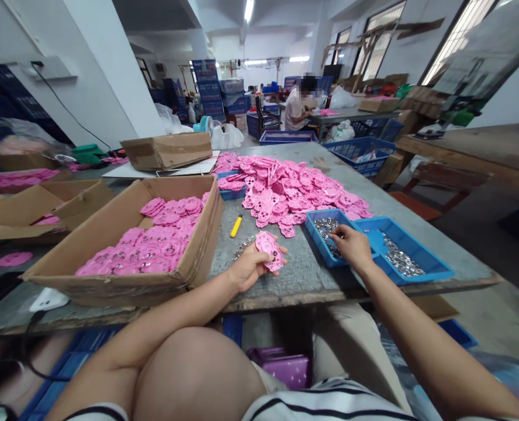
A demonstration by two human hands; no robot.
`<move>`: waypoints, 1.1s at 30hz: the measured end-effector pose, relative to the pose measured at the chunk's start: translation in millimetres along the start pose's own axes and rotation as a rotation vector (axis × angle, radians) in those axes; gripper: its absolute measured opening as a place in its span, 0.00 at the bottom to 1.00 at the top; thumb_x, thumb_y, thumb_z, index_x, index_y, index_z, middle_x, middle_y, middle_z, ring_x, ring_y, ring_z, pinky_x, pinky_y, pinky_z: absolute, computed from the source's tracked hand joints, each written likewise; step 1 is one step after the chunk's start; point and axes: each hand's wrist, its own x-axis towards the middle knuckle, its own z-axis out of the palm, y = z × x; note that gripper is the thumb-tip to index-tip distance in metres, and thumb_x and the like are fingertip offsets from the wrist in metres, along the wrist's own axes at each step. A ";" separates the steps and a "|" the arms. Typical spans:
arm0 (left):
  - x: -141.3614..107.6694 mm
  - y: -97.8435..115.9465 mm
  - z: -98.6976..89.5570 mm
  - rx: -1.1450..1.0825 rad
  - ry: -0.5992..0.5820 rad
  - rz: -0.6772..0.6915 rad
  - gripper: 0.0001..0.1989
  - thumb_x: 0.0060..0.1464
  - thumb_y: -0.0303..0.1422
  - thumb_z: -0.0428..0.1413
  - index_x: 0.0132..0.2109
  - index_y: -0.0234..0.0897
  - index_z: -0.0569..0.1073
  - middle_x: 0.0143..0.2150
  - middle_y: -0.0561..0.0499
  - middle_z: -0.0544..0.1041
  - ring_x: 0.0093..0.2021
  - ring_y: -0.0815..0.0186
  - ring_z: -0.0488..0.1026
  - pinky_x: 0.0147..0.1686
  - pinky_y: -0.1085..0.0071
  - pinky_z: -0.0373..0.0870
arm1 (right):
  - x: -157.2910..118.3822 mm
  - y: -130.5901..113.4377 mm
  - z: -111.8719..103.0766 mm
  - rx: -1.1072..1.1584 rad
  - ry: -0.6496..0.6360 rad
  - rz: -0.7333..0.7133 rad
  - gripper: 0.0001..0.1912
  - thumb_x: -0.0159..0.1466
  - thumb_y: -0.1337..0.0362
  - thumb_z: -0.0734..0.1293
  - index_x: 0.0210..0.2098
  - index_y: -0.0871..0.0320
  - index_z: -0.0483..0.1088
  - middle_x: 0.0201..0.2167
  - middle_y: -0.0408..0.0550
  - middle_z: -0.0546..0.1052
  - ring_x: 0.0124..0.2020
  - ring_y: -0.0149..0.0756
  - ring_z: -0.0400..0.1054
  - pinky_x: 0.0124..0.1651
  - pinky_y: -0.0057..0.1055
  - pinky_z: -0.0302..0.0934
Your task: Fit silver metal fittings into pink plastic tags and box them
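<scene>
The pink piece [266, 245] is in the left hand [247, 268], just above the near part of the grey table [292, 263], the thumb laid across its face and the fingers clamped on it from behind. From where I stand I can make out dark spots on it, but not whether any metal sits in them. The right hand [353, 244] dips over the smaller blue tray [315, 238], its fingertips drawn near one another among the metal bits [327, 227]; I can't tell whether they have closed on one. Beside that tray is a larger blue tray [437, 272] with more metal parts [400, 257], and a few loose fittings [241, 250] lie next to the left hand, near a yellow-handled tool [236, 226]. To the left, a cardboard box [119, 286] holds rows of pink pieces [154, 245], some showing a metallic glint; I'd judge those the done share. The big heap of pink pieces [294, 187] beyond the hands looks like what is left, so plenty seems to remain. Farther back, a co-worker [298, 110] sits bent at another table [351, 114].
</scene>
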 end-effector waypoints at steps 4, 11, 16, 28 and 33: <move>1.3 -3.1 -2.1 0.019 0.022 -0.089 0.22 0.40 0.23 0.61 0.45 0.34 0.67 0.36 0.46 0.79 0.30 0.64 0.77 0.20 0.76 0.69 | -13.4 -13.0 2.4 0.277 0.045 -0.142 0.04 0.54 0.63 0.66 0.24 0.55 0.71 0.24 0.45 0.77 0.25 0.36 0.67 0.31 0.31 0.58; 4.8 -10.5 -6.5 0.045 0.011 -0.114 0.23 0.36 0.27 0.67 0.42 0.32 0.68 0.31 0.48 0.77 0.24 0.66 0.74 0.14 0.77 0.63 | -60.5 -69.6 26.3 0.431 -0.233 -0.645 0.05 0.59 0.68 0.65 0.26 0.54 0.70 0.27 0.46 0.77 0.30 0.35 0.70 0.33 0.29 0.61; 3.4 -10.9 -7.8 0.051 -0.029 -0.093 0.22 0.36 0.29 0.68 0.40 0.31 0.70 0.30 0.48 0.77 0.23 0.67 0.74 0.14 0.77 0.63 | -65.8 -75.8 35.3 0.499 -0.281 -0.681 0.06 0.60 0.69 0.65 0.27 0.55 0.70 0.29 0.46 0.76 0.32 0.35 0.71 0.35 0.30 0.63; 4.9 -11.1 -5.7 0.038 0.034 -0.068 0.24 0.32 0.26 0.68 0.40 0.34 0.69 0.25 0.53 0.74 0.23 0.66 0.74 0.13 0.78 0.61 | -67.0 -72.5 28.3 0.610 -0.349 -0.614 0.07 0.60 0.63 0.67 0.25 0.55 0.73 0.28 0.47 0.75 0.32 0.36 0.71 0.35 0.33 0.63; 2.0 -9.5 -6.0 0.057 0.069 -0.074 0.25 0.30 0.27 0.68 0.39 0.33 0.68 0.26 0.53 0.74 0.23 0.67 0.73 0.12 0.79 0.59 | -71.5 -72.3 31.3 0.605 -0.361 -0.577 0.06 0.59 0.66 0.66 0.25 0.55 0.73 0.28 0.46 0.75 0.32 0.35 0.70 0.36 0.32 0.62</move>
